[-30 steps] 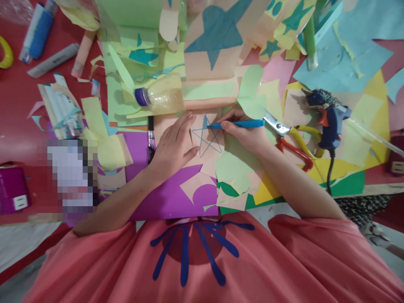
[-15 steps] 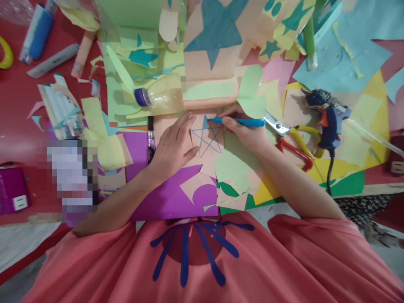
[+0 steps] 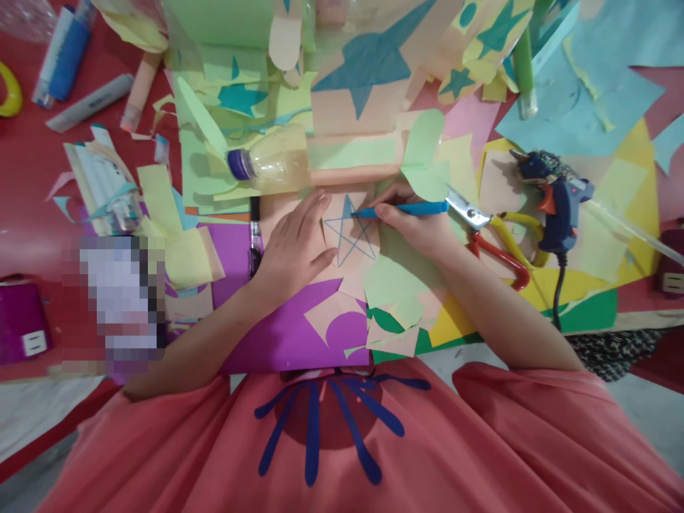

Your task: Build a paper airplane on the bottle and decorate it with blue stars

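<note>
Blue pen [image 3: 417, 209], pinched in the right hand [image 3: 420, 228], juts into the star outline [image 3: 350, 239]; left hand [image 3: 296, 246] lies flat beside it.

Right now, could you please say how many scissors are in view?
1 certain: the metal scissors with red and yellow handles, beside the right hand. The curved yellow piece at the far left may be another; others may be hidden.

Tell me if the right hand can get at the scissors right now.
Probably, though the right hand would have to put down the blue pen it holds. The scissors lie close by, their red handle uncovered.
</note>
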{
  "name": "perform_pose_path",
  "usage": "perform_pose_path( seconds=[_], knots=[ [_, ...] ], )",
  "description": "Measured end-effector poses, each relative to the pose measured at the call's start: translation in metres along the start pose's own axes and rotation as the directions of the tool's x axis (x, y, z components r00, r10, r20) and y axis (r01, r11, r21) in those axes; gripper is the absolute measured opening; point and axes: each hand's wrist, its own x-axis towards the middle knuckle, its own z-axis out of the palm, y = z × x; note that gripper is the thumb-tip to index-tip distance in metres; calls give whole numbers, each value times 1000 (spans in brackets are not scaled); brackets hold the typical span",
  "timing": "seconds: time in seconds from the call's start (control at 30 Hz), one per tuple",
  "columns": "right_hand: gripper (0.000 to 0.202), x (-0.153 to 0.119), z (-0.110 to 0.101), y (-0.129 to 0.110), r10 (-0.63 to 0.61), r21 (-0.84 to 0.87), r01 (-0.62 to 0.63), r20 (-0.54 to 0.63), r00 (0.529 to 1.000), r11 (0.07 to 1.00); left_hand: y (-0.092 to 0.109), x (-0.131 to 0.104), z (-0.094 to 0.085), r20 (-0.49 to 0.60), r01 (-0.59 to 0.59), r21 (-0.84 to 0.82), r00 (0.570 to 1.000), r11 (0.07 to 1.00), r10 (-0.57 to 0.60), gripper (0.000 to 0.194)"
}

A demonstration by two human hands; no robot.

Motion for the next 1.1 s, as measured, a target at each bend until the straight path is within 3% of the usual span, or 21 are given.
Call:
perform_pose_path(
  seconds=[0.2, 0.4, 0.63, 0.9, 1.1],
  knots=[
    [13, 0, 2, -1, 33, -5, -33, 0, 999, 999, 0, 1, -1, 4, 8, 3, 1000, 1000, -8, 75],
    [7, 0, 0, 5, -35, 5, 36, -98, 995, 999, 0, -1, 1, -26, 2, -2, 1000, 1000, -2, 77],
    [7, 1, -1, 9, -116, 3, 116, -65, 991, 993, -1, -2, 1, -36, -29, 2, 999, 1000, 29, 77],
    [9, -1, 1, 0, -9, -16, 9, -38, 999, 1000, 2, 0, -1, -15, 7, 2, 1000, 1000, -7, 76],
    [8, -1, 2, 0, -23, -6, 23, -23, 999, 1000, 1, 0, 0, -13, 8, -5, 1000, 1000, -8, 77]
  ],
)
